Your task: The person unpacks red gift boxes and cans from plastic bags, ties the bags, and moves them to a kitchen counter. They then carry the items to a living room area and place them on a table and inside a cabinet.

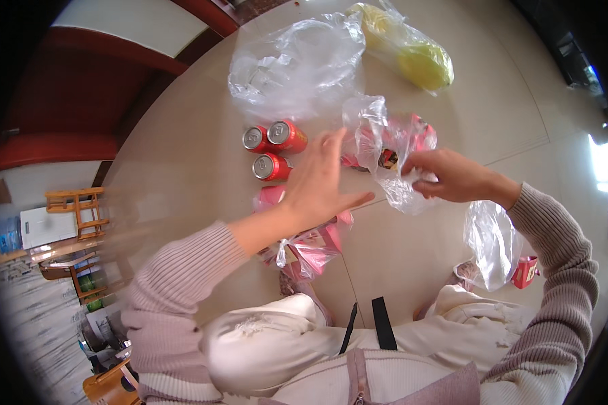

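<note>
My right hand [451,177] pinches the near edge of a clear plastic bag [372,121], which lies over pink-and-red packages [413,129] on the floor. To its left, my left hand [314,179] hovers slightly blurred with thumb and fingers apart, holding nothing. Three red drink cans [271,167] stand just beyond its wrist side. Below that forearm sits a knotted clear bag of pink packages [304,250], partly hidden by the hand and arm.
A large crumpled plastic bag [299,66] lies at the far side, beside a bagged yellow-green fruit [423,66]. Near my right foot are another clear bag [491,243] and a small red box [524,272]. Wooden stools [78,207] stand far left on the tiled floor [182,167].
</note>
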`<act>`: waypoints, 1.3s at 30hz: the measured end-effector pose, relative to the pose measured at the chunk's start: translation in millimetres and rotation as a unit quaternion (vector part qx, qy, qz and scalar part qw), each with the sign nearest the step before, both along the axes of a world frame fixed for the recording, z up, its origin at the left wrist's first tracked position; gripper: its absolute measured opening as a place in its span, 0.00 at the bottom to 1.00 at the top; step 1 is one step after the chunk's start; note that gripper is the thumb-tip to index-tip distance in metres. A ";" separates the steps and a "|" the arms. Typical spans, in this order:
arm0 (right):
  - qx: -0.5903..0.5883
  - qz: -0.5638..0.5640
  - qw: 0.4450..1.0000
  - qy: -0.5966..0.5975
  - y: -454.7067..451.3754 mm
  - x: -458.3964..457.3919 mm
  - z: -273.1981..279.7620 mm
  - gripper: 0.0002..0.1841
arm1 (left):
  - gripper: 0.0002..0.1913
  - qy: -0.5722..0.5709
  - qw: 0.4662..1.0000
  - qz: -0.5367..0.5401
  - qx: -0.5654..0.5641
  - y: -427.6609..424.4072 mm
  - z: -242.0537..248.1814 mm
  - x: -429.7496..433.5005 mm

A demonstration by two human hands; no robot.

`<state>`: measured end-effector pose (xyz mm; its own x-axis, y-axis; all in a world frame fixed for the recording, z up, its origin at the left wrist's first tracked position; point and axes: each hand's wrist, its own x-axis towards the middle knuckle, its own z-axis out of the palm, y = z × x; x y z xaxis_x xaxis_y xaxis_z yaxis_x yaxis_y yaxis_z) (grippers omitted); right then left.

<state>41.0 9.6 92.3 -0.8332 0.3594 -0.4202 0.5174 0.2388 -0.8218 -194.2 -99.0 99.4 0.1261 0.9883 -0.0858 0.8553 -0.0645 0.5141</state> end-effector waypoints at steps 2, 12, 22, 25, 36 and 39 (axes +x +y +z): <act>-0.048 0.044 0.998 0.002 5.6 -5.0 14.4 0.11 | 0.46 0.059 0.995 -0.073 0.036 23.6 -10.6 -1.1; 0.340 -0.028 0.929 0.146 55.9 -41.6 26.0 0.19 | 0.38 0.185 0.977 0.097 -0.036 137.9 -55.2 -106.2; 0.509 0.194 0.831 -0.113 97.7 -124.6 -61.1 0.16 | 0.14 0.029 0.993 -0.088 -0.077 114.3 -85.9 -56.6; 0.470 0.185 0.848 -0.163 99.4 -110.2 -68.0 0.11 | 0.17 -0.098 0.991 0.086 -0.015 138.2 -81.4 -91.4; 0.408 0.208 0.888 -0.047 85.9 -80.1 -79.1 0.10 | 0.33 0.177 0.944 0.279 -0.012 233.0 -142.8 -142.4; 0.377 0.186 0.906 -0.044 84.6 -72.4 -92.9 0.09 | 0.40 0.201 0.922 0.322 -0.073 230.5 -139.0 -153.4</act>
